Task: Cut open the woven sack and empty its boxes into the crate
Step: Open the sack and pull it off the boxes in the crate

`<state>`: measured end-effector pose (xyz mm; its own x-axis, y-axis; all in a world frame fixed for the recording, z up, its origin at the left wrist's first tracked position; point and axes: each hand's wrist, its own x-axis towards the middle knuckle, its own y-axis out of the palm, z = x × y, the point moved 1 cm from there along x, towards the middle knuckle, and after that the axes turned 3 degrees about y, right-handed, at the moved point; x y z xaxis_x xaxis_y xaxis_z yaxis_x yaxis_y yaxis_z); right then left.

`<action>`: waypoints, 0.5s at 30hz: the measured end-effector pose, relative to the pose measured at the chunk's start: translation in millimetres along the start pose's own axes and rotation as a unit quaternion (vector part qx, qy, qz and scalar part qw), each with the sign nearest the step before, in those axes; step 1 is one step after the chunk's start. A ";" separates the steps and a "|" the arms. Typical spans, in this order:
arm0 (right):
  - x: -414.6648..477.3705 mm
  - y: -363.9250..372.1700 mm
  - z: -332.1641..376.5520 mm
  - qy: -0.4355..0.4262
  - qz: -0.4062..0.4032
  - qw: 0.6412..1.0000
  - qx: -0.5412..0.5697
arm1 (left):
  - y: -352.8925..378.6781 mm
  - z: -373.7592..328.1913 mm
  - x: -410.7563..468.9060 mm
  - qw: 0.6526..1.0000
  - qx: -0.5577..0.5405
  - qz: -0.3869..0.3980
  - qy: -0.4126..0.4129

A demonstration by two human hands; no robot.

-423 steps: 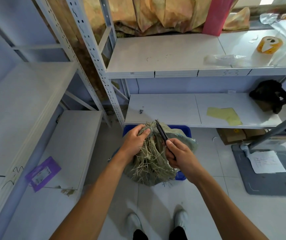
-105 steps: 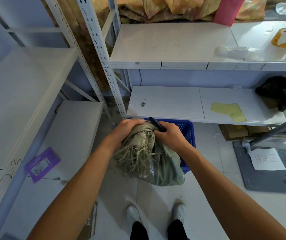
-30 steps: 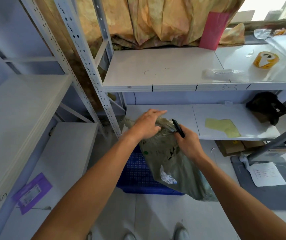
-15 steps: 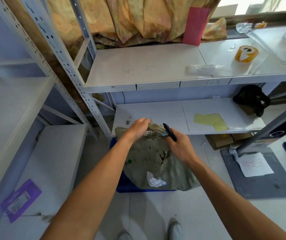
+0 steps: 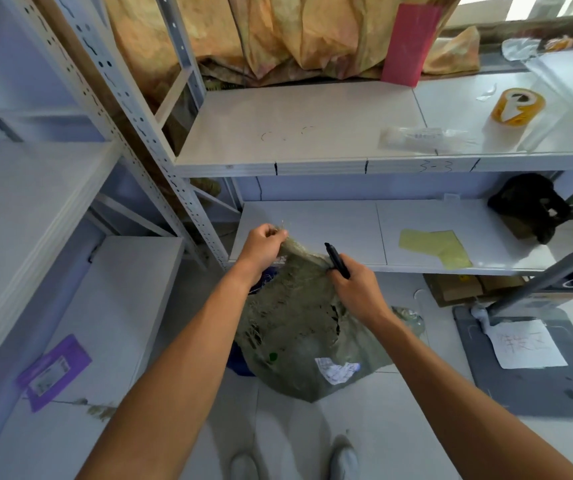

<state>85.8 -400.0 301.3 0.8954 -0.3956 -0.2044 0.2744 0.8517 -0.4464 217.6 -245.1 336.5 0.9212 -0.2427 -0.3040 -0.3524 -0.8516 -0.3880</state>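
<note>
Woven sack (image 5: 299, 327) hangs in mid-air between both hands, right in front of the lower shelf (image 5: 347, 233), and it covers nearly all of the blue crate (image 5: 240, 365) on the floor, so only a sliver of blue shows at its left edge. Can't see any boxes at all. Going left to right: a purple packet (image 5: 53, 372) lies on the low left shelf, well away from everything. Then the left hand (image 5: 264, 245), raised with knuckles up, fingers bunched tight on the frayed top edge of the sack. The sack is torn and stringy down the middle, with a white label (image 5: 337, 370) near its bottom. The right hand (image 5: 356, 289) sits a bit lower, closed on the sack's other top corner and also wrapped round a black utility knife (image 5: 337, 259) that pokes up and left out of the fist. Further right there's a yellow sheet (image 5: 434, 247) and a black bag (image 5: 527, 206) on the lower shelf, a tape roll (image 5: 517, 107) on the upper one.
</note>
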 end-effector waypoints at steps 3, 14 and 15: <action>5.0 1.9 2.9 0.014 -0.012 1.000 -0.012 | -10.2 -7.9 -1.2 0.997 0.053 -0.031 0.051; 32.7 16.9 21.1 0.026 -0.059 0.995 -0.076 | -13.9 -12.5 -5.8 0.975 0.175 0.072 0.117; 35.3 18.5 22.8 0.030 -0.068 0.994 -0.077 | -11.8 -10.3 -4.3 0.972 0.175 0.109 0.114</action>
<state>130.6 -390.3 305.6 0.8299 -0.5272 -0.1825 0.3301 0.7277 -0.6012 219.4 -238.8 351.4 0.8170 -0.5298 -0.2274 -0.5410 -0.5680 -0.6203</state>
